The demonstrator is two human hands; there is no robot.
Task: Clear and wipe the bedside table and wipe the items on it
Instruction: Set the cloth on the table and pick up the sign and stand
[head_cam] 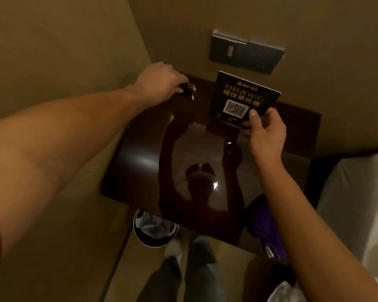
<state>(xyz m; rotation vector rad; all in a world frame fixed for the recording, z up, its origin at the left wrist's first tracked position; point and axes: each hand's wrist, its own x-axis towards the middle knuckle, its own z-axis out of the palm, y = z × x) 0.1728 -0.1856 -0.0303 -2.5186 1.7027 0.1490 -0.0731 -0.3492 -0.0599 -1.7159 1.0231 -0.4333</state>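
Two hands busy at once here. Right hand [264, 131] has its fingers [254, 115] pinched on the lower right corner of the black rectangular WiFi sign with the QR code [244, 97], thumb on the front face, the sign tilted back toward the wall. Can't tell if its base is touching the top or just off it. Left hand [159, 81] is curled closed over a small dark object with a shiny metal end [189, 89] at the back left corner; too blurry to say what it actually is.

Both things sit at the rear of the dark glossy wooden bench [140, 162], which is otherwise bare apart from a purple cloth [263, 219] bunched at the front right edge, partly under the right forearm. So I'd say this is the clearing step, wiping not yet started.

What could go wrong, in my opinion: that corner pinch on the sign is thin, so if it swings out fast it could twist and slip, then smack the glossy top. The cloth is hanging near the edge and the forearm could drag it off onto the floor. There's a round dark bin with a white liner [155, 229] on the floor by the front left corner, so anything fumbled on that side might land in it. Dim light isn't helping either.
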